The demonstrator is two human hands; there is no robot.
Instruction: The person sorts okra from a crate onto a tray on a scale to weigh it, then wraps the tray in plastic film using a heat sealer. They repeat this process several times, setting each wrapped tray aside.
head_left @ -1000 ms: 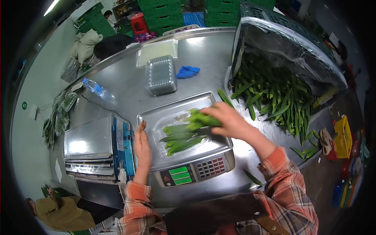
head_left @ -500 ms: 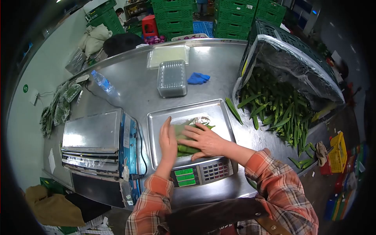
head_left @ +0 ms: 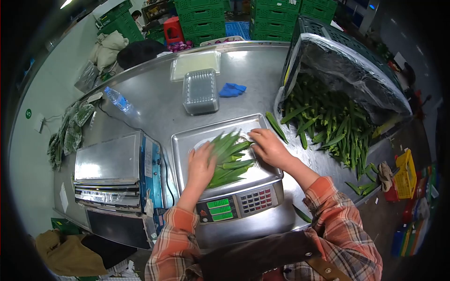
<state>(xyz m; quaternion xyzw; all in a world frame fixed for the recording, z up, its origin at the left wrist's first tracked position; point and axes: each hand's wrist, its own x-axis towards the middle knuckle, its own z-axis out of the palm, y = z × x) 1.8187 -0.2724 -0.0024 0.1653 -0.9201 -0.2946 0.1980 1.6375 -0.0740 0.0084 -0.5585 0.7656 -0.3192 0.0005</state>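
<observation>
A loose bunch of green okra (head_left: 230, 164) lies on the steel pan (head_left: 182, 175) of a digital scale, some pods smeared by motion. My left hand (head_left: 201, 161) is curled against the left ends of the okra, its fingers partly hidden behind them. On the other side, my right hand (head_left: 269, 146) has its fingertips closed at the stem end of an upper pod. The scale's green display (head_left: 220, 209) and keypad (head_left: 256, 200) face me below the pan.
A lined crate (head_left: 356, 61) tipped on its side spills okra at the right. Stacked clear trays (head_left: 200, 91), a blue glove-like item (head_left: 232, 90) and a water bottle (head_left: 121, 100) stand or lie beyond the scale. Another machine (head_left: 110, 159) is at left.
My right hand has moved from on top of the okra to their right, stem side. The okra are now more exposed and fanned out. My left hand stays at the left side.
</observation>
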